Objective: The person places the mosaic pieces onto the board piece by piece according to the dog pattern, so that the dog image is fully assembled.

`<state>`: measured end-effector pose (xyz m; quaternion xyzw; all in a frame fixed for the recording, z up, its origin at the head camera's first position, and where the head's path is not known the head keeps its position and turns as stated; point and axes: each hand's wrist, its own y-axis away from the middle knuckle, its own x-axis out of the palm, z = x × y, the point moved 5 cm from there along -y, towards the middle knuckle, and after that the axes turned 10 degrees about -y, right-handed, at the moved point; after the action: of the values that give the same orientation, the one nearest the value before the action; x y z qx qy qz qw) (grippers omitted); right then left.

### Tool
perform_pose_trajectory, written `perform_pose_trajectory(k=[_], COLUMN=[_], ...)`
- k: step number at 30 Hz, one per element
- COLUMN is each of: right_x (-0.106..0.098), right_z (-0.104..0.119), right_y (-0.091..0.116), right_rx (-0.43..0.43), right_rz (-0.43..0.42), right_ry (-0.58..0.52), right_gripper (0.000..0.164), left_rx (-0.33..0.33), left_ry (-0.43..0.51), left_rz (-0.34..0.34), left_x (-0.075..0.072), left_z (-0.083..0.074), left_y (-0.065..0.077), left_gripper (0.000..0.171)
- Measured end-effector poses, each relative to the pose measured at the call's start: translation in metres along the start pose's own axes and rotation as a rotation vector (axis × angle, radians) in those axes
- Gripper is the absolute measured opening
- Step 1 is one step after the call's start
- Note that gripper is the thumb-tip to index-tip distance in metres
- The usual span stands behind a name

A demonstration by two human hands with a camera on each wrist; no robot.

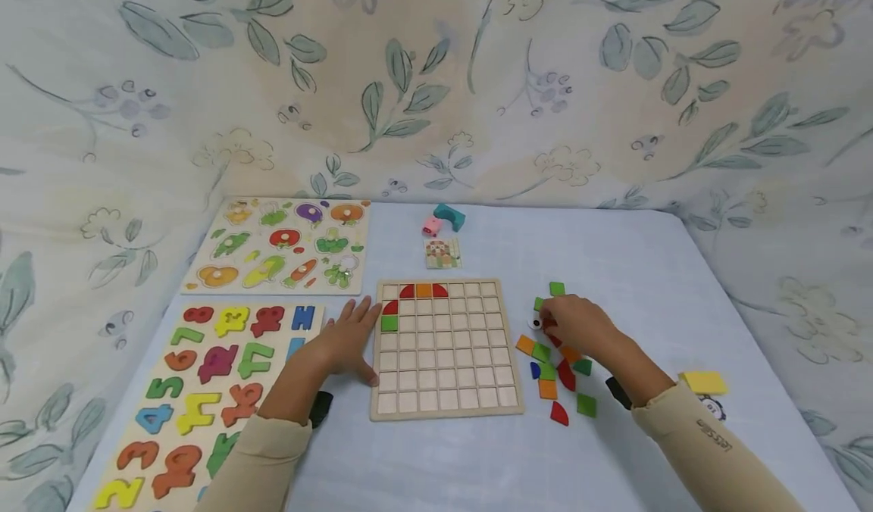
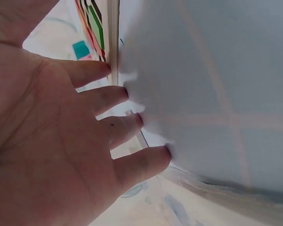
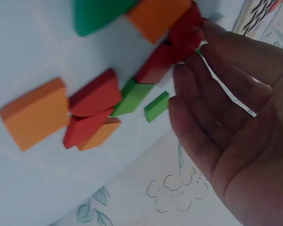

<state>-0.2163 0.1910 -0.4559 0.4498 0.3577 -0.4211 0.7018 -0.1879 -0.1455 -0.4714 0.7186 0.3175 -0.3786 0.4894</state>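
Note:
A wooden grid board (image 1: 446,360) lies mid-table. Along its top row, an orange square (image 1: 423,290) sits between two red quarter-round tiles; another red quarter-round (image 1: 391,307) and a green square (image 1: 389,323) are at its left column. My left hand (image 1: 344,341) rests against the board's left edge, fingers spread and holding nothing; its palm (image 2: 61,127) fills much of the left wrist view. Right of the board, my right hand (image 1: 580,326) reaches into loose tiles. In the right wrist view, its thumb and fingertips pinch a red tile (image 3: 187,33), partly hidden by the fingers.
Loose orange, green, red and blue tiles, such as a green square (image 1: 586,405), lie around the right hand. A number puzzle (image 1: 225,391) and a vegetable puzzle (image 1: 276,243) are at left. A picture card (image 1: 443,254) and small toys (image 1: 449,215) lie behind the board; a yellow block (image 1: 705,382) is at right.

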Motion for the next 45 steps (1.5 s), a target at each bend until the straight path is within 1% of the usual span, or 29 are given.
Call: perform_pose_trajectory(k=[5, 7, 10, 12, 14, 16, 18, 21, 24, 27, 29, 32, 35, 40, 45], right_x=[0.007, 0.008, 0.007, 0.005, 0.002, -0.002, -0.002, 0.005, 0.018, 0.034, 0.044, 0.055, 0.061, 0.069, 0.073], right_z=[-0.011, -0.012, -0.010, -0.004, 0.008, 0.028, 0.054, 0.095, 0.133, 0.164, 0.179, 0.195, 0.204, 0.211, 0.217], right_y=[0.005, 0.006, 0.004, 0.002, -0.003, -0.009, -0.015, -0.021, -0.026, -0.033, -0.039, -0.046, -0.052, -0.056, -0.053], right_rx=[-0.011, -0.005, 0.015, 0.016, -0.019, -0.093, -0.186, -0.328, -0.438, -0.483, -0.493, -0.503, -0.518, -0.525, -0.539], right_rz=[-0.011, 0.005, 0.043, 0.053, 0.039, 0.015, 0.003, 0.018, 0.048, 0.080, 0.100, 0.104, 0.085, 0.071, 0.060], right_ry=[-0.030, -0.032, -0.045, -0.076, -0.126, -0.179, -0.224, -0.265, -0.260, -0.232, -0.212, -0.195, -0.179, -0.170, -0.107], right_gripper=[0.021, 0.018, 0.011, 0.008, 0.008, 0.008, 0.007, 0.005, 0.009, 0.017, 0.018, 0.015, 0.011, 0.012, 0.017], left_rx=[0.012, 0.008, 0.001, -0.001, -0.003, -0.001, 0.005, 0.015, 0.014, 0.002, -0.004, -0.012, -0.020, -0.035, -0.042], left_ry=[0.001, 0.002, -0.005, -0.009, -0.013, -0.013, -0.010, -0.011, -0.017, -0.019, -0.016, -0.015, -0.007, -0.004, -0.009], left_rz=[0.007, 0.011, 0.019, 0.020, 0.021, 0.016, 0.012, 0.004, 0.006, 0.014, 0.013, 0.005, -0.003, -0.007, -0.015], left_x=[0.005, 0.007, 0.009, 0.010, 0.009, 0.008, 0.006, 0.004, 0.005, 0.006, 0.006, 0.004, 0.003, 0.001, 0.000], left_z=[-0.003, -0.004, -0.003, -0.003, -0.003, -0.003, -0.004, -0.006, -0.006, -0.005, -0.004, -0.003, -0.002, 0.000, 0.004], left_y=[0.000, -0.001, -0.002, -0.002, -0.002, -0.003, -0.005, -0.007, -0.010, -0.012, -0.011, -0.010, -0.008, -0.004, 0.000], left_gripper=[0.115, 0.115, 0.115, 0.115, 0.115, 0.115, 0.114, 0.114, 0.114, 0.115, 0.115, 0.115, 0.115, 0.113, 0.113])
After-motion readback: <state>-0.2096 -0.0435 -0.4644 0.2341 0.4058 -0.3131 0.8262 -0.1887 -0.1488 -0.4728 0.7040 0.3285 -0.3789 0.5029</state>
